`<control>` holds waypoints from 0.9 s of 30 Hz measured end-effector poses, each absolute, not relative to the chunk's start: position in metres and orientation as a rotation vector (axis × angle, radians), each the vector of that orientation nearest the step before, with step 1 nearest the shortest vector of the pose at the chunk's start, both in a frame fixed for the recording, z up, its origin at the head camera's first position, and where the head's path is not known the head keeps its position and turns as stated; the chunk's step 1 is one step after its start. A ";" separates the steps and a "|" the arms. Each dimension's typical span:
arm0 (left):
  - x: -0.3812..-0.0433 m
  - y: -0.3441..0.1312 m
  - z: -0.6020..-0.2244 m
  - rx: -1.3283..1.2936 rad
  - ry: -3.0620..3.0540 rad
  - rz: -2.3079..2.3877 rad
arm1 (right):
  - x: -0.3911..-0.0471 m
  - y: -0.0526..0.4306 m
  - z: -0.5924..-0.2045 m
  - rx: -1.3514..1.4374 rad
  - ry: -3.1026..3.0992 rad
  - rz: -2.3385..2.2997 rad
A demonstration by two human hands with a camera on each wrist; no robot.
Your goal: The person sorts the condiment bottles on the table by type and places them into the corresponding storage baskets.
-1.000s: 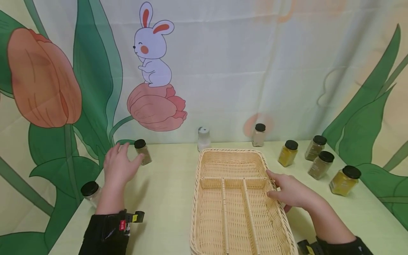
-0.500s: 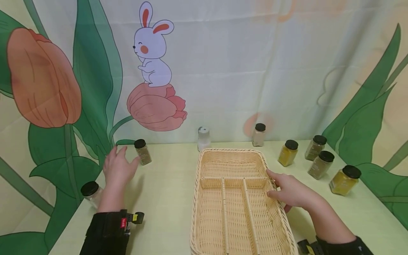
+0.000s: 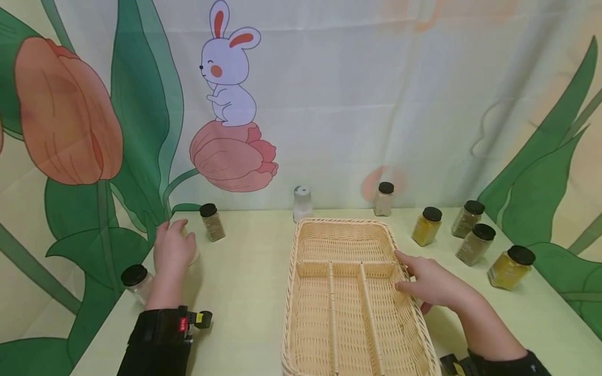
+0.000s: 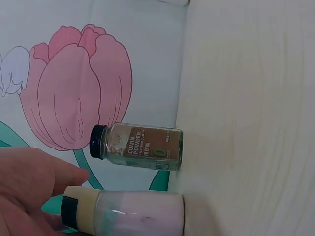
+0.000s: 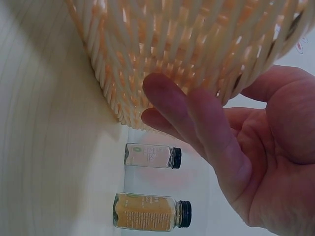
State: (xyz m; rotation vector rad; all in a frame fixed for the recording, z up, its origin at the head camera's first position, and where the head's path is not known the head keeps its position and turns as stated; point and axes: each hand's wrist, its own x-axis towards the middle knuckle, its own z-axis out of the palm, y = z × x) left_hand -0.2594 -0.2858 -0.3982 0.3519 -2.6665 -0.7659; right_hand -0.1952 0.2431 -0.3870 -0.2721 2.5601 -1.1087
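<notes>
In the head view my left hand (image 3: 173, 250) is low at the left, around the top of a clear bottle with pale contents. The left wrist view shows this bottle (image 4: 140, 214) upright on the table, its cream cap between thumb and fingers; finger contact is partly hidden. Just beyond stands a black-capped cumin powder jar (image 3: 213, 223). My right hand (image 3: 432, 282) grips the right rim of a woven basket (image 3: 293, 292) with dividers, thumb inside and fingers outside under it.
A clear jar (image 3: 137, 282) stands left of my left forearm. At the back are a white-topped shaker (image 3: 302, 203) and a pale jar (image 3: 383, 201). Several spice jars, including a yellow one (image 3: 510, 269), stand right of the basket. A printed cloth (image 3: 329, 104) hangs behind the table.
My left hand has drawn slightly back, away from the cumin jar, and its thumb has moved in toward the fingers around the cream-capped bottle. My right hand keeps its place on the basket.
</notes>
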 end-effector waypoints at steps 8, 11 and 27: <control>-0.260 -0.289 -0.401 0.434 -2.615 -0.783 | -0.195 0.244 -0.388 -0.256 2.562 -1.090; -0.261 -0.290 -0.402 0.448 -2.596 -0.783 | -0.195 0.244 -0.387 -0.260 2.552 -1.102; -0.261 -0.291 -0.403 0.473 -2.604 -0.817 | -0.196 0.246 -0.388 -0.286 2.574 -1.071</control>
